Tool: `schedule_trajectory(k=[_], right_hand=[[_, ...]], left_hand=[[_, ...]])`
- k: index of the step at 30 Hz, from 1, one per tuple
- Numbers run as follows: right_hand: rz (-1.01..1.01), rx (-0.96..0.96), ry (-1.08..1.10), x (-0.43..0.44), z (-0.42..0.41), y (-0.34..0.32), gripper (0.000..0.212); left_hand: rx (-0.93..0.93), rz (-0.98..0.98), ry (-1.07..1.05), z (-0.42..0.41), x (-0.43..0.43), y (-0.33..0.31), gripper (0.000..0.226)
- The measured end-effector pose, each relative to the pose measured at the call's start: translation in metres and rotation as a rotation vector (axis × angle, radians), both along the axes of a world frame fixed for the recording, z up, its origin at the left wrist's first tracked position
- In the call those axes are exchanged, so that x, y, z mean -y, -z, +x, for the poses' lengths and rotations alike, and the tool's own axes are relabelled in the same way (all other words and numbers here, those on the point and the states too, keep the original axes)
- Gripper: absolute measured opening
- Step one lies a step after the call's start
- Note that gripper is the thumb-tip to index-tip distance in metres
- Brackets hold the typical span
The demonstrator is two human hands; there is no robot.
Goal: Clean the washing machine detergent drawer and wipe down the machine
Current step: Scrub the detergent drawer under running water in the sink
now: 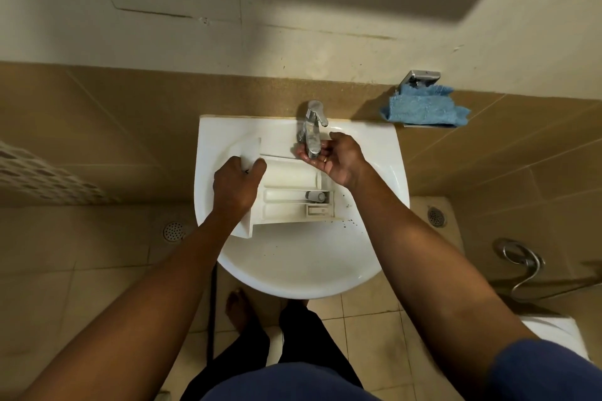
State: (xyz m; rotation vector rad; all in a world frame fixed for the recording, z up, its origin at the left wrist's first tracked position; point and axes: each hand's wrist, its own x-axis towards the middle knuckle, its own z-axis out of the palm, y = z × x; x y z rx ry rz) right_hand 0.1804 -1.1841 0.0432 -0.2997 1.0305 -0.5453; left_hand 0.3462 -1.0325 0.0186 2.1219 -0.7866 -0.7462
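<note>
A person stands at a white wall basin, both bare arms reaching forward into it. Between the hands, the washing machine's white detergent drawer lies across the bowl, compartments facing up, with a small grey cap in one slot. The left hand grips the drawer's front panel, fingers curled over its edge. Dark specks dot the bowl just nearer than the right hand, which is unclenched and cupped palm up beneath the spout of the chrome tap. Whether water is running cannot be told. Rinsing should go best with the drawer tilted so loosened grime drains off its far end, while cupped water is splashed into each compartment. Beyond the right hand, a blue cloth sits on a wall holder.
</note>
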Motion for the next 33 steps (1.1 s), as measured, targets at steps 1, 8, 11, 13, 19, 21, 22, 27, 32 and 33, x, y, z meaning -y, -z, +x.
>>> schedule_trajectory(k=[1, 8, 11, 13, 19, 21, 22, 27, 32, 33], right_hand=[[0.022, 0.037, -0.015, -0.001, 0.003, 0.0, 0.045], [-0.118, -0.313, -0.2, -0.008, -0.004, 0.0, 0.044], [-0.201, -0.441, -0.297, -0.014, -0.032, 0.001, 0.05], [-0.257, -0.552, -0.306, -0.016, -0.055, 0.003, 0.045], [-0.363, -0.916, -0.297, -0.012, -0.097, 0.006, 0.019], [-0.307, -0.918, -0.377, -0.013, -0.098, 0.004, 0.035], [-0.266, -0.912, -0.428, -0.015, -0.098, 0.002, 0.047], [-0.218, -0.776, -0.374, -0.02, -0.101, 0.007, 0.062], [-0.223, -0.495, -0.241, -0.031, -0.109, 0.029, 0.057], [-0.224, -0.437, -0.22, -0.036, -0.111, 0.035, 0.054]], left_hand=[[-0.002, -0.001, -0.001, 0.0, 0.001, 0.001, 0.043], [-0.023, 0.014, 0.083, -0.002, 0.002, 0.005, 0.036], [-0.047, 0.035, 0.183, -0.009, -0.002, 0.006, 0.037], [-0.046, -0.007, 0.268, -0.016, -0.011, 0.003, 0.041], [0.046, -0.285, 0.475, -0.029, -0.049, -0.002, 0.039], [0.133, -0.298, 0.536, -0.03, -0.06, 0.001, 0.048], [0.158, -0.298, 0.57, -0.029, -0.065, 0.003, 0.051], [0.501, -0.493, 0.855, -0.016, -0.074, 0.024, 0.047], [0.831, -0.38, 0.879, 0.009, -0.075, 0.05, 0.043], [0.801, -0.343, 0.886, 0.014, -0.077, 0.053, 0.05]])
